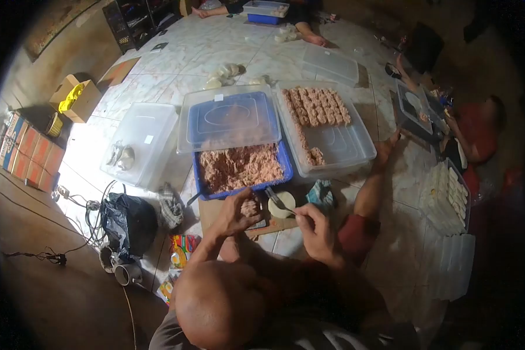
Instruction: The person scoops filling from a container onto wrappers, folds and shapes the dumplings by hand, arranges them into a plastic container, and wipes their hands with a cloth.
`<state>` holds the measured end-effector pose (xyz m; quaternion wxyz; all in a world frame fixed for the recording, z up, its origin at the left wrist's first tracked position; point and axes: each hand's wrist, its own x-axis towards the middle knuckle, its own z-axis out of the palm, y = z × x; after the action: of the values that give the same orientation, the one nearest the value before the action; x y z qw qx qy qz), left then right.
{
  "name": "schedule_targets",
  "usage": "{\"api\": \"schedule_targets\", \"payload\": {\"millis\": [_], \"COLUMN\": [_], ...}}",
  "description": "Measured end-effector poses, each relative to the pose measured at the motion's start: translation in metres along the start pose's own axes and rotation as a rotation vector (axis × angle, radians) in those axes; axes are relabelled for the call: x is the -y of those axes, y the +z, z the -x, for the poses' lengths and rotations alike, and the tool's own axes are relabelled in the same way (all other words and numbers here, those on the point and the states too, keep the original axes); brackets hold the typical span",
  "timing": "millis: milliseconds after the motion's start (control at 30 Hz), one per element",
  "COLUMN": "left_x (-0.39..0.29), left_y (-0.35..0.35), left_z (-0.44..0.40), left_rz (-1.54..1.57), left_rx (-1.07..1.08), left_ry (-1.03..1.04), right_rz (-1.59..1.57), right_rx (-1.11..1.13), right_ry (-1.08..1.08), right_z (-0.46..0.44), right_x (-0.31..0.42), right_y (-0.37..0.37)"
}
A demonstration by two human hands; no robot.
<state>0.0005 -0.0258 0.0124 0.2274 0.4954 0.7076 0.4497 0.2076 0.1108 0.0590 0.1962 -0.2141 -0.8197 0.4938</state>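
My left hand (234, 214) is curled around a lump of minced meat mix (249, 208), just in front of a blue tub (242, 192). My right hand (317, 234) grips the handle of a fork (279, 200), whose head is over a round pale bowl (282, 211). Loose minced mix (245, 169) fills the tub, partly covered by a clear lid (230, 119). To the right, a clear container (338, 146) carries rows of shaped meat portions (315, 106) at its far end and along its left side.
A clear box (140, 143) stands left of the tub. Nearer are a black plastic bag (128, 221), a cloth (170, 207) and a mug (128, 274). A teal cloth (321, 193) lies right of the bowl. Another person (478, 137) sits at right beside containers; a filled tray (446, 192) stands nearer.
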Motion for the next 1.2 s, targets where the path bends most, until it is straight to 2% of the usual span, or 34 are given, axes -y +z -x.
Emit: {"api": "schedule_targets", "payload": {"millis": [100, 167, 200, 233, 333, 400, 433, 500, 533, 567, 633, 667, 700, 733, 833, 867, 900, 967, 1000, 1100, 1133, 1200], "left_x": [0.005, 0.018, 0.007, 0.021, -0.007, 0.005, 0.003, 0.002, 0.005, 0.013, 0.0, -0.004, -0.005, -0.005, 0.002, 0.008, 0.015, 0.025, 0.038, 0.039, 0.023, 0.015], "left_y": [0.006, 0.01, 0.003, 0.0, 0.011, 0.014, 0.011, 0.006, 0.009, 0.01, 0.006, 0.004, 0.003, 0.005, 0.011, 0.01, 0.003, -0.011, -0.015, 0.003, 0.01, 0.01], "left_z": [-0.008, -0.012, -0.011, -0.009, -0.004, -0.012, -0.015, -0.01, -0.005, -0.011, -0.008, -0.008, -0.006, 0.0, -0.002, -0.007, 0.005, 0.018, 0.02, 0.02, 0.018, 0.01], "left_rz": [0.055, 0.154, 0.333, 0.055, 0.009, 0.374, 0.371, 0.288, 0.195, 0.161, 0.035, -0.009, 0.159, 0.33, 0.176, 0.291, 0.481, 0.389, 0.109, 0.072, 0.268, 0.32], "left_rx": [-0.029, -0.009, 0.021, 0.097, -0.029, -0.03, -0.038, -0.028, 0.031, 0.097, -0.067, -0.129, -0.072, -0.008, 0.075, -0.035, 0.036, -0.11, -0.065, 0.044, -0.029, 0.034], "left_ry": [0.06, 0.072, 0.057, -0.044, -0.085, 0.09, 0.087, 0.164, -0.074, 0.157, 0.279, 0.317, 0.13, -0.062, -0.073, 0.25, -0.021, -0.138, -0.196, -0.091, -0.084, -0.209], "right_rz": [0.147, 0.075, -0.042, -0.052, 0.004, -0.033, -0.035, -0.099, -0.049, -0.056, 0.047, -0.12, -0.181, -0.133, 0.056, 0.082, 0.089, 0.075, 0.24, 0.361, 0.419, 0.524], "right_rx": [0.079, 0.012, -0.062, -0.057, 0.051, -0.016, -0.008, -0.134, 0.042, 0.047, 0.091, -0.033, -0.112, -0.084, 0.086, 0.094, 0.091, -0.169, -0.164, -0.101, -0.059, -0.006], "right_ry": [-0.114, -0.02, -0.002, 0.09, 0.029, -0.026, -0.031, 0.081, 0.1, 0.084, -0.04, -0.013, 0.152, 0.099, -0.137, -0.064, -0.073, -0.084, -0.146, -0.16, -0.189, -0.269], "right_z": [0.0, 0.002, 0.002, 0.003, 0.005, 0.005, 0.003, 0.009, 0.008, 0.007, 0.006, 0.01, 0.01, 0.007, 0.005, 0.005, -0.002, -0.008, -0.019, -0.068, -0.087, -0.122], "right_x": [-0.008, -0.001, 0.005, 0.012, -0.002, 0.0, 0.0, 0.0, 0.007, 0.007, 0.003, -0.006, -0.002, 0.001, -0.017, 0.0, 0.009, 0.021, 0.026, 0.0, -0.015, -0.044], "right_y": [0.003, -0.005, -0.006, -0.011, 0.008, 0.011, 0.009, 0.008, 0.008, 0.009, 0.009, 0.013, 0.01, 0.009, 0.02, 0.013, 0.007, 0.0, -0.01, -0.003, 0.004, 0.019]}}
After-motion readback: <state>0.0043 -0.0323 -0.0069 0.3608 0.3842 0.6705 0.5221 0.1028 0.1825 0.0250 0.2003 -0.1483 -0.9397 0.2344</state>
